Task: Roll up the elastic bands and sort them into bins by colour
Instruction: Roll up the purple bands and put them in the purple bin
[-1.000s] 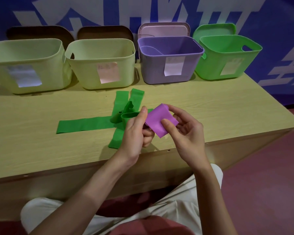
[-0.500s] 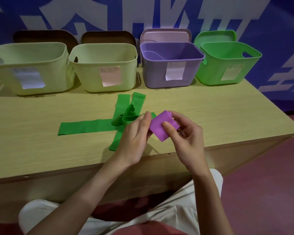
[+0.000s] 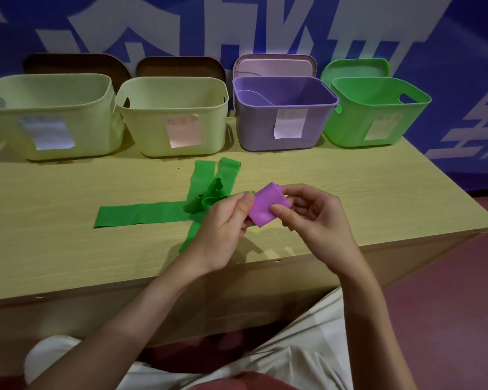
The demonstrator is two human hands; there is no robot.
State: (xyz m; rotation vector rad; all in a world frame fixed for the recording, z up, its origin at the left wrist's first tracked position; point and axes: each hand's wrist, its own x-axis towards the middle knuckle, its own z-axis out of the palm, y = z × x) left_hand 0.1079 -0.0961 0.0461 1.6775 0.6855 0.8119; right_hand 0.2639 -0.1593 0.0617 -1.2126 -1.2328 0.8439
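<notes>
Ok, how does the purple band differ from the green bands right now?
The purple band is rolled into a compact bundle; the green bands lie mostly flat and unrolled. The purple band is pinched off the table between the left hand and the right hand; the green bands rest on the table, crossing one another. Both look like flat stretchy strips.

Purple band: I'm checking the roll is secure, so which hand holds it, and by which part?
Both hands pinch the rolled purple band: the left hand at its left edge, the right hand at its right side.
</notes>
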